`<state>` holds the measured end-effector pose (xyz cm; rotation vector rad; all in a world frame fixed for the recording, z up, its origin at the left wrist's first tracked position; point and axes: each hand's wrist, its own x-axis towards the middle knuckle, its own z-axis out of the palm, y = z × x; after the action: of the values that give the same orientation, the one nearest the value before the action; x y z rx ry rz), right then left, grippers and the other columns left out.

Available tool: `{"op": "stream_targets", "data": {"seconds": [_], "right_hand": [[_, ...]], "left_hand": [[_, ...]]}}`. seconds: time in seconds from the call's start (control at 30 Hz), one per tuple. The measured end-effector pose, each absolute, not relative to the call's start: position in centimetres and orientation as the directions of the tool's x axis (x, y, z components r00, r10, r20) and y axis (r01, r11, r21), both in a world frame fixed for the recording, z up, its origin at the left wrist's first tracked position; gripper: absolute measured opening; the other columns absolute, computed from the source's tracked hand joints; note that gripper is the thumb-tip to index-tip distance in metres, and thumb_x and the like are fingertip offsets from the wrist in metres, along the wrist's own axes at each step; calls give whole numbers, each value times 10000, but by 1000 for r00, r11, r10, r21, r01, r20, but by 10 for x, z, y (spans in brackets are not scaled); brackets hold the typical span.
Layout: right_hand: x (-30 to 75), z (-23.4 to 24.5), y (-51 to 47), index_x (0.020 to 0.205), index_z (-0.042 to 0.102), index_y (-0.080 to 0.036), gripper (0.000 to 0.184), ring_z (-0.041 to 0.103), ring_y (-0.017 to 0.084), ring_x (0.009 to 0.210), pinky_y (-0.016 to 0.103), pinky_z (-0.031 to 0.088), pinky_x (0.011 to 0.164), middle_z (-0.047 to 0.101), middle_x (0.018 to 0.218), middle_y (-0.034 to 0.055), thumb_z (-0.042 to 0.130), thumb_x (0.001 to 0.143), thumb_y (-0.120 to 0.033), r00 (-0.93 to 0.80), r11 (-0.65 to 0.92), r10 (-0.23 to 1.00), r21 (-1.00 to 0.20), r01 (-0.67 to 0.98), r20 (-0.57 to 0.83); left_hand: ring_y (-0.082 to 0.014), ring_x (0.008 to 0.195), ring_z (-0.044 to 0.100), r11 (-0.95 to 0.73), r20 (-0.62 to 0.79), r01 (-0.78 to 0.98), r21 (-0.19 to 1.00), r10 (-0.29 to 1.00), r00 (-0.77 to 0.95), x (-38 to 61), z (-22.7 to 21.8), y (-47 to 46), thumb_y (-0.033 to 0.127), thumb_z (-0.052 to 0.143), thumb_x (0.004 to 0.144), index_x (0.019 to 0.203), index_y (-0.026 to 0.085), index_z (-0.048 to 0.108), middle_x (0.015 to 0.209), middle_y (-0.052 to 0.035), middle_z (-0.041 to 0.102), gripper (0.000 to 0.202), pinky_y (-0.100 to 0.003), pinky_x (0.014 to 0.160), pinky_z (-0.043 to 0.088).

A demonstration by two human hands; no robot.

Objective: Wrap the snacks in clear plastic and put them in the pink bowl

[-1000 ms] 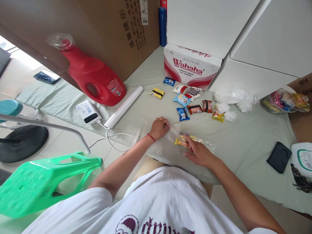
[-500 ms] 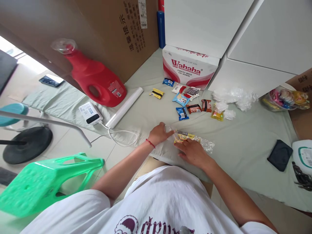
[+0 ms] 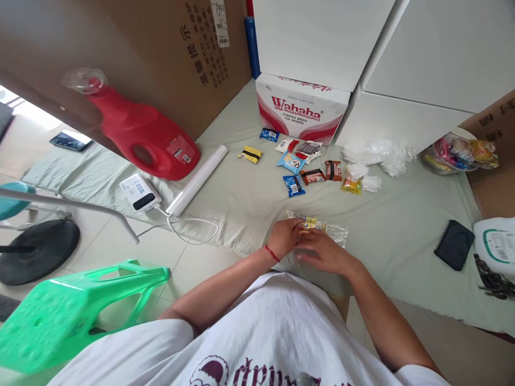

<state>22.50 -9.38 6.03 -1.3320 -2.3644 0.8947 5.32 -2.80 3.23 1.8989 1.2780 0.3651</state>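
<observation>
A yellow snack packet (image 3: 309, 221) lies near the front edge of the cloth-covered surface, wrapped in crinkled clear plastic film (image 3: 337, 234). My left hand (image 3: 284, 237), a red string at its wrist, is closed over the left end of the bundle with fingers curled against film and packet. My right hand (image 3: 326, 251) lies across the bundle's near side, fingers stretched out towards my left hand. The two hands almost meet and partly hide the packet. Behind them is a blue snack packet (image 3: 294, 185), with two brown snack packets (image 3: 313, 176) beside it.
More small packets lie before the Wahaba carton (image 3: 301, 110), with a yellow one (image 3: 250, 155) to their left. Crumpled clear plastic (image 3: 376, 151) sits right. Leftward are a white roll (image 3: 198, 181), a cabled power bank (image 3: 140, 192) and a red jug (image 3: 151, 134). A dark pouch (image 3: 454, 245) lies right.
My left hand has moved right, from the film's loose left end onto the packet beside my right hand. My right hand stays on the bundle. The view has shifted slightly.
</observation>
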Motion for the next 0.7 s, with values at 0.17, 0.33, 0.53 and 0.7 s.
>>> {"op": "stream_targets", "data": {"seconds": [0.17, 0.33, 0.53, 0.7], "right_hand": [[270, 30, -112, 1270, 685, -187, 495, 583, 294, 1105, 474, 468, 1005, 665, 1152, 147, 497, 987, -547, 319, -188, 934, -541, 820, 159], [283, 3, -137, 967, 726, -201, 396, 422, 365, 1342, 547, 360, 1127, 590, 1327, 174, 659, 829, -566, 362, -280, 929, -489, 826, 80], [263, 41, -136, 877, 600, -241, 281, 648, 218, 820, 357, 508, 801, 692, 898, 49, 548, 922, -513, 332, -323, 932, -750, 578, -146], [214, 49, -90, 840, 554, -235, 183, 582, 171, 641, 274, 421, 646, 642, 708, -6, 553, 931, -393, 269, -285, 952, -753, 593, -149]], "left_hand": [[-227, 954, 696, -282, -182, 815, 506, 889, 420, 58, 35, -34, 343, 504, 1020, 1043, 269, 799, 1074, -74, 755, 304, -325, 807, 515], [-300, 1163, 561, -381, -6, 806, 453, 903, 430, 56, 32, -34, 335, 615, 963, 961, 288, 813, 1149, -102, 676, 203, -456, 957, 465], [-374, 1518, 254, -405, 170, 734, 545, 911, 377, 57, 15, -36, 250, 652, 916, 947, 253, 790, 1482, -95, 529, 142, -610, 1176, 315], [-376, 1363, 464, -382, 120, 706, 596, 912, 392, 59, 10, -36, 245, 616, 932, 1014, 220, 767, 1429, -153, 546, 173, -614, 1105, 411]]}}
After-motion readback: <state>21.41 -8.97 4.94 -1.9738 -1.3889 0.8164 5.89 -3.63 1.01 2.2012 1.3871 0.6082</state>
